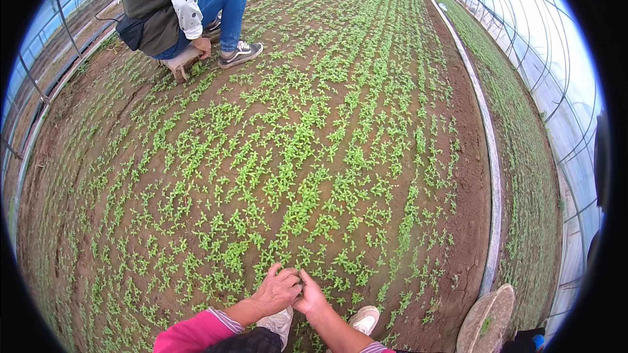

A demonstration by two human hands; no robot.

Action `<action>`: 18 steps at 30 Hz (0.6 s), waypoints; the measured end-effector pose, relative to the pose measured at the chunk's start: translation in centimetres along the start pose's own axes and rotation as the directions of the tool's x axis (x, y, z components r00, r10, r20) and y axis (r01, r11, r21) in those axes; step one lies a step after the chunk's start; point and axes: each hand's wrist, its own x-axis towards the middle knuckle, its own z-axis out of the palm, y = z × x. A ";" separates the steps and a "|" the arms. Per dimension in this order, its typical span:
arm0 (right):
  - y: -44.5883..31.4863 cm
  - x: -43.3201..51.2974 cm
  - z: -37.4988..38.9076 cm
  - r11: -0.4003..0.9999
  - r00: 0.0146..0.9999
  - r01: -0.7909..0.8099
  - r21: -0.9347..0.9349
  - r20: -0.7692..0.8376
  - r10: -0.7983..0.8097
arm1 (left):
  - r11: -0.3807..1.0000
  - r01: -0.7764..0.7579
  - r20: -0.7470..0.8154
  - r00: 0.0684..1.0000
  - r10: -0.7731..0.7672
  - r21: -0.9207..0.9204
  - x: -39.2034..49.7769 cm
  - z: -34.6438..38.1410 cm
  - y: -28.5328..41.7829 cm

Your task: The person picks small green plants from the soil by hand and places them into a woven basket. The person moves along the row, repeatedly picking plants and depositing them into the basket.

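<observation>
My left hand (275, 292) and my right hand (311, 296) meet low in the view, just above the young green seedlings (297, 211). Their fingers are curled and touch one another. Whether anything small sits between the fingertips cannot be made out. Pink sleeves with striped cuffs cover my forearms. Below the hands, a pale shoe (278, 324) shows on the left and a white shoe (365, 320) on the right, both among the plants.
Another person (171, 10) sits on a low stool (180, 62) at upper left. A round basin (472, 322) with a bit of greenery inside stands at lower right. A pale pipe-like border (492, 191) runs alongside the bed, beneath the greenhouse's plastic film wall (549, 59).
</observation>
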 end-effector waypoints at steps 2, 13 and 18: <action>0.4 -0.2 -0.6 0.998 0.998 0.057 -0.017 -0.020 -0.058 | 0.999 -0.041 -0.014 0.999 0.040 -0.016 -0.3 -0.5 0.7; -2.5 -1.6 -2.1 0.942 0.996 -0.085 0.324 0.066 0.067 | 0.971 -0.015 -0.230 0.972 -0.041 -0.238 -0.7 -2.3 -0.2; -3.7 -1.6 -2.1 0.928 0.987 -0.152 0.341 0.107 0.122 | 0.726 0.590 -0.349 0.637 -0.687 -0.352 -2.6 -2.3 -8.1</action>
